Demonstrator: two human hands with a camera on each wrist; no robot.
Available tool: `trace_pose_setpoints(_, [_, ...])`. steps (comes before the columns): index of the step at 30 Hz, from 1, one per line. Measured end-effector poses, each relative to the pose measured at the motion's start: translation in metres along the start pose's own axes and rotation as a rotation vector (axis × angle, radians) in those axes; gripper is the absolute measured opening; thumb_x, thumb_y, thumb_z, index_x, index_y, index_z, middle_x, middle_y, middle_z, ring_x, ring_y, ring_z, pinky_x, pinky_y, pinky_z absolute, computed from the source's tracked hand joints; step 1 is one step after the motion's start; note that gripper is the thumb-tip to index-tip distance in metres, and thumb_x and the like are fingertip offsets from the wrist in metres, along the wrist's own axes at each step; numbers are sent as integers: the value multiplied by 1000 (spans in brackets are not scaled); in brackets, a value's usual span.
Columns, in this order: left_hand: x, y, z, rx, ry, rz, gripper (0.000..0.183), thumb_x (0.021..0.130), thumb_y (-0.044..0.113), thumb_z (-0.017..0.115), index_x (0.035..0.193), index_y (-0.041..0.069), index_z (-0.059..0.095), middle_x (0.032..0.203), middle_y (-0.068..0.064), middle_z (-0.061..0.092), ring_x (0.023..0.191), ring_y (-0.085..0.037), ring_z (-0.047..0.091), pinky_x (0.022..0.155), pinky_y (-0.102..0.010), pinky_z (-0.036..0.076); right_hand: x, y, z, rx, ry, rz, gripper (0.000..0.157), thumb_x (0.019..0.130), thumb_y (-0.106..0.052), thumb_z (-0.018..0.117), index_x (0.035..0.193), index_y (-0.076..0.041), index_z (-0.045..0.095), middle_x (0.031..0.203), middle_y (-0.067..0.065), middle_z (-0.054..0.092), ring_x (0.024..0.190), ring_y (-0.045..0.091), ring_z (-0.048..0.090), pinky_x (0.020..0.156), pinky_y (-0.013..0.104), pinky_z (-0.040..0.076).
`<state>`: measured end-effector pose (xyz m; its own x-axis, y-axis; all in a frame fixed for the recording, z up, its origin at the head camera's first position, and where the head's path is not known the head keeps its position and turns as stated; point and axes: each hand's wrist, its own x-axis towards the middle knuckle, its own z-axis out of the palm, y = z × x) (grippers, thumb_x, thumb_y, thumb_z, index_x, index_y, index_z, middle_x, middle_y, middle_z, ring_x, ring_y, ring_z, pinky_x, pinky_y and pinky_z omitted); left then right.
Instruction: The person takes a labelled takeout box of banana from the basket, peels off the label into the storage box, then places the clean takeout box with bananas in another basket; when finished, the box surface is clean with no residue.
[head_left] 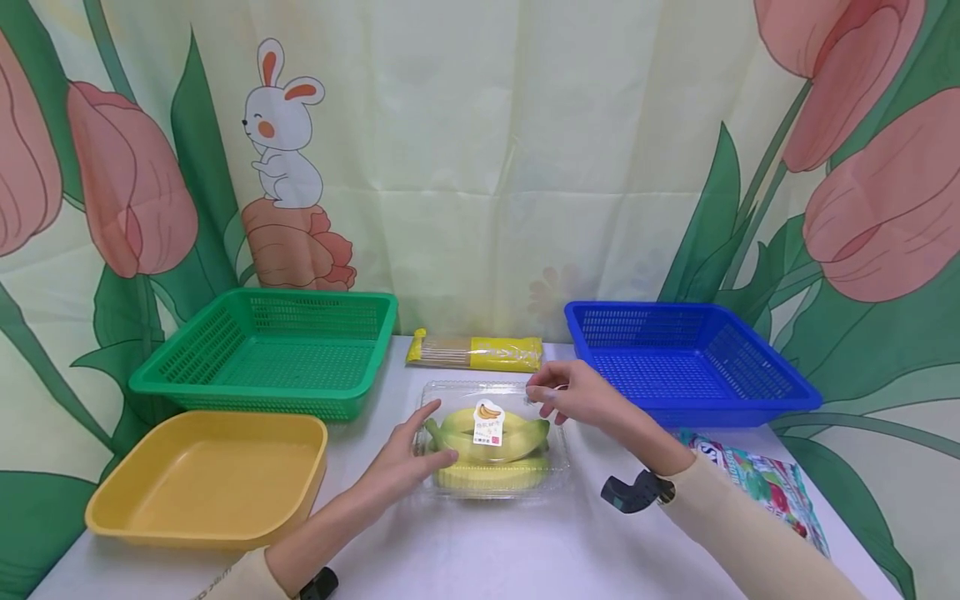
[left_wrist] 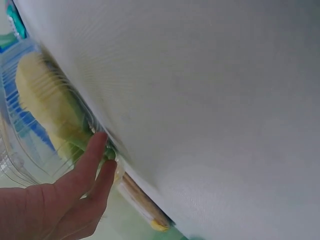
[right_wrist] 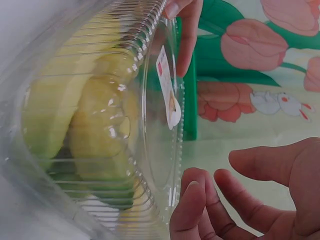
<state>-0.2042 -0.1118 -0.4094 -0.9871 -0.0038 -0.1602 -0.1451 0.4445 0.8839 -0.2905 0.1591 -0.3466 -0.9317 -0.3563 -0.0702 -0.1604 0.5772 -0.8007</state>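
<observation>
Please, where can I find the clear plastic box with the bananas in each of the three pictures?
Head: the clear plastic box is in the lower middle.
Left wrist: it is at the left side, partly cut off by the edge.
Right wrist: it fills most of the left half.
Shared landmark: the left hand, right by the box in all three views.

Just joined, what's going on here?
A person is handling a clear plastic box of bananas on a white table. The left hand is against its left side; the right hand is by the far right corner, fingers bent, apparently holding nothing. The box looks closed, with a yellow packet behind it.
</observation>
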Motion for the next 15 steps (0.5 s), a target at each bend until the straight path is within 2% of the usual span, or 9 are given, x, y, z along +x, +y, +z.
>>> trace_pose_setpoints(4, [-1, 0, 1, 0, 2, -4, 85, 90, 29, 79, 165, 32, 38, 169, -23, 35, 158, -53, 27, 120, -81, 27, 4, -3, 3, -1, -15, -28, 20, 101, -17, 70, 112, 0, 72, 97, 11, 75, 81, 22, 75, 66, 31, 61])
trace_pose_setpoints(9, [-1, 0, 2, 8, 2, 1, 85, 91, 30, 79, 165, 32, 37, 168, -23, 35, 158, -52, 29, 119, -81, 29, 9, -7, 7, -17, -29, -63, 20, 101, -17, 71, 111, 0, 73, 100, 21, 74, 84, 29, 75, 67, 36, 63])
trace_pose_setpoints(15, [-1, 0, 1, 29, 4, 6, 84, 93, 32, 78, 165, 32, 36, 167, -24, 36, 157, -52, 31, 118, -80, 31, 16, -15, 13, -60, -40, -76, 15, 99, -17, 72, 107, -4, 75, 104, 19, 76, 77, 18, 74, 65, 31, 62])
